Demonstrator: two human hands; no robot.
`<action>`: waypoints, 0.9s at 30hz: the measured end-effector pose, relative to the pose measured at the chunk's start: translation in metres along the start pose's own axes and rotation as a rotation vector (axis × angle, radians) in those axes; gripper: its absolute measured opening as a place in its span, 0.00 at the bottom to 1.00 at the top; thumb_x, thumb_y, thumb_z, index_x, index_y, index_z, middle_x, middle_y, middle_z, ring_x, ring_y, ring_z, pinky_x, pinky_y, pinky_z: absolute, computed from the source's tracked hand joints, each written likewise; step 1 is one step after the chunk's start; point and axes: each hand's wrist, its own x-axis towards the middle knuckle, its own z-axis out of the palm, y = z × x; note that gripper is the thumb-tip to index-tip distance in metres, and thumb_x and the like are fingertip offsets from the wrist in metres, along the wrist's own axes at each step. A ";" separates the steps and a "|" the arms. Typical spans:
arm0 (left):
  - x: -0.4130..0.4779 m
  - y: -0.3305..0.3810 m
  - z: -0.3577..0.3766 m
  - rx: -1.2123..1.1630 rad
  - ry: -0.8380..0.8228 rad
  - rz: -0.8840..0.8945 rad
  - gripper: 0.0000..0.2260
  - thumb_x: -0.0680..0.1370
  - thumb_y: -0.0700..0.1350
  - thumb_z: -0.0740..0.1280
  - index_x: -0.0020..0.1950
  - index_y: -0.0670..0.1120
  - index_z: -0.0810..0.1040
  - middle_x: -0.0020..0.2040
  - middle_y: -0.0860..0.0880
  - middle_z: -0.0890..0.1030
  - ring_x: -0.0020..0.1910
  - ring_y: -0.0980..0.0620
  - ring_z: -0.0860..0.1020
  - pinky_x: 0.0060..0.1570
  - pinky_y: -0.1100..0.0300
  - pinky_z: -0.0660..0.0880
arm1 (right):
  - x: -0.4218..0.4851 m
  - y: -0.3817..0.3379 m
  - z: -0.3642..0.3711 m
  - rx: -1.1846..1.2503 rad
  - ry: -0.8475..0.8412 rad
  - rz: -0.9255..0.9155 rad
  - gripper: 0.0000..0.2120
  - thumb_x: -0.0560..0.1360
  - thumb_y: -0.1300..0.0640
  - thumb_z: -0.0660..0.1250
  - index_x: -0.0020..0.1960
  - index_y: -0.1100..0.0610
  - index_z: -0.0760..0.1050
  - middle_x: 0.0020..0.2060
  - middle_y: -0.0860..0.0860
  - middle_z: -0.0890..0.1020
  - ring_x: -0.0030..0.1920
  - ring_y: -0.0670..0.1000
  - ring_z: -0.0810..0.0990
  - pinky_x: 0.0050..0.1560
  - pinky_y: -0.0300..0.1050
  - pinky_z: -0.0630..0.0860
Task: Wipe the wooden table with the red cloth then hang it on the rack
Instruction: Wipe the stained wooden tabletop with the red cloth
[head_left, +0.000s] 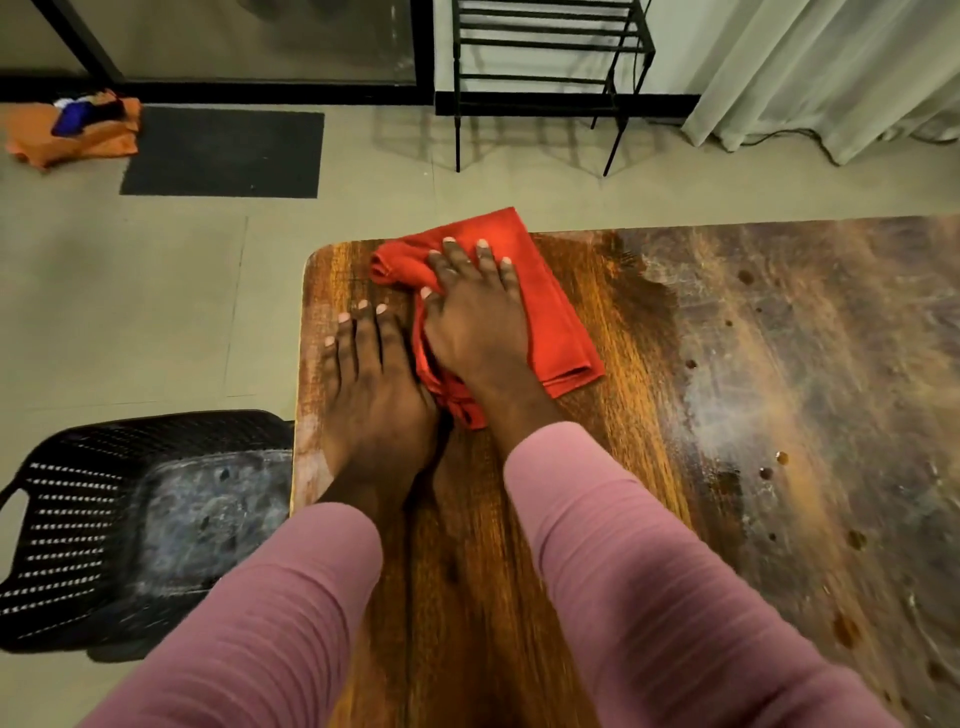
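Head view, looking down.

- Red cloth (556, 322): lies on the wooden table (675, 415) at its far left corner, just above frame centre. Folded flat on its 3 o'clock side, bunched into folds on its 9 o'clock side. Its 12 o'clock corner overhangs the table's far edge.
- Right hand (478, 322): palm down on the cloth, fingers spread and straight, pressing the fabric to the wood. We see nothing curled round it. The thumb lies against the bunched folds.
- Left hand (371, 384): at 9 o'clock of the cloth, flat on bare wood, fingers straight and close together, holding nothing. Its thumb side sits just beside the cloth's edge; whether they touch we cannot tell.
- Both arms in pink ribbed sleeves (649, 597).
- Table surface: warm brown round the hands; toward 3 o'clock a grey, dull film with scattered dark spots.
- Black metal rack (545, 47): on the floor at 12 o'clock, well apart from the table.
- Pale curtain (831, 67) at 1 o'clock.
- Dark floor mat (223, 153) at 11 o'clock, with an orange cloth pile (78, 135) at 10 o'clock beside it.
- Black perforated plastic seat (104, 519) at 8 o'clock, against the table's left edge.
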 end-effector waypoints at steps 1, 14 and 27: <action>-0.001 0.001 -0.001 -0.010 0.013 -0.001 0.27 0.83 0.50 0.52 0.79 0.42 0.50 0.80 0.41 0.53 0.79 0.42 0.48 0.77 0.47 0.46 | 0.004 0.010 -0.002 -0.002 0.037 0.073 0.25 0.82 0.48 0.51 0.77 0.52 0.58 0.78 0.49 0.57 0.78 0.55 0.50 0.76 0.56 0.44; 0.000 -0.001 -0.002 0.008 -0.019 0.003 0.33 0.79 0.57 0.48 0.79 0.41 0.48 0.80 0.40 0.52 0.79 0.42 0.49 0.77 0.47 0.45 | 0.017 -0.016 0.002 0.003 -0.039 -0.091 0.25 0.82 0.47 0.50 0.78 0.51 0.57 0.78 0.48 0.56 0.78 0.55 0.49 0.76 0.55 0.43; -0.001 0.000 -0.006 -0.050 0.028 0.032 0.25 0.83 0.46 0.50 0.79 0.41 0.51 0.80 0.41 0.53 0.79 0.43 0.49 0.77 0.47 0.46 | 0.002 0.105 -0.030 -0.031 0.010 0.164 0.25 0.82 0.47 0.51 0.78 0.52 0.56 0.78 0.50 0.55 0.78 0.56 0.49 0.76 0.54 0.44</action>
